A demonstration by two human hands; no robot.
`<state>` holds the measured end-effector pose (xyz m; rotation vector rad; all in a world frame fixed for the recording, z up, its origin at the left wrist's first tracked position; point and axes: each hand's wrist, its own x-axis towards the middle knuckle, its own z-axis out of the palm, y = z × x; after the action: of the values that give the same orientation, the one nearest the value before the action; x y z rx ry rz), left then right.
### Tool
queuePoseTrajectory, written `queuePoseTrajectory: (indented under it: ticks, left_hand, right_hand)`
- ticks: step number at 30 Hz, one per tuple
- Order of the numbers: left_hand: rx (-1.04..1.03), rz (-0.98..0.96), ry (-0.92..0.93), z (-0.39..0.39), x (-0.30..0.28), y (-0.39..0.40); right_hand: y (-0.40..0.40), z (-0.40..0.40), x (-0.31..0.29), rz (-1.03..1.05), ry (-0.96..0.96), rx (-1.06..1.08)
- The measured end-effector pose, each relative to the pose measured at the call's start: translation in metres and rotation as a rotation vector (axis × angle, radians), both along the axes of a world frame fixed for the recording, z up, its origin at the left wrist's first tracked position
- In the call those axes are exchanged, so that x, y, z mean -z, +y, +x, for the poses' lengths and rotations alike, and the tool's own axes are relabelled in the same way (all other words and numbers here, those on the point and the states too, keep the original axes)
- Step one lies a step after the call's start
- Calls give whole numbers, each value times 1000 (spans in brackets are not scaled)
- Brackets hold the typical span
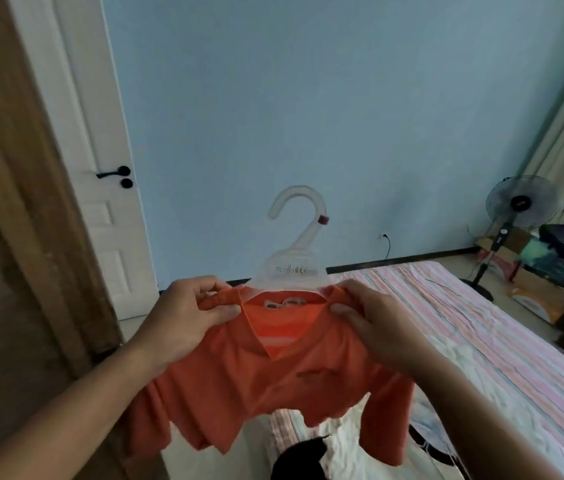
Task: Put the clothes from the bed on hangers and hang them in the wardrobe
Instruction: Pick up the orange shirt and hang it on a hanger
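A small orange shirt hangs on a clear plastic hanger held up in front of me. The hanger's hook stands above the collar, with a small red tag on its neck. My left hand pinches the left side of the collar between thumb and fingers. The right side of the collar is pinched the same way by my right hand. The sleeves droop on both sides. The striped pink bed lies below and to the right.
A brown wooden panel stands close on the left, with a white door behind it. A standing fan and boxes fill the far right corner by a curtain. Something dark lies on the bed below the shirt.
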<state>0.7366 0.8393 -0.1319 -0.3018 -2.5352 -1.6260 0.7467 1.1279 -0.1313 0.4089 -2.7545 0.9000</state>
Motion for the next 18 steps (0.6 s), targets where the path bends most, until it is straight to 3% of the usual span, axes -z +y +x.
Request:
queuePoseTrajectory:
  ticks: [11,18]
  left_hand:
    - [-273,54,243,75,-95,-50]
    - [-481,47,289,139,-118,-73]
  right_hand:
    - [-56,-13,-114,15,157,-449]
    - [-115,-25,-139,1,160,-743]
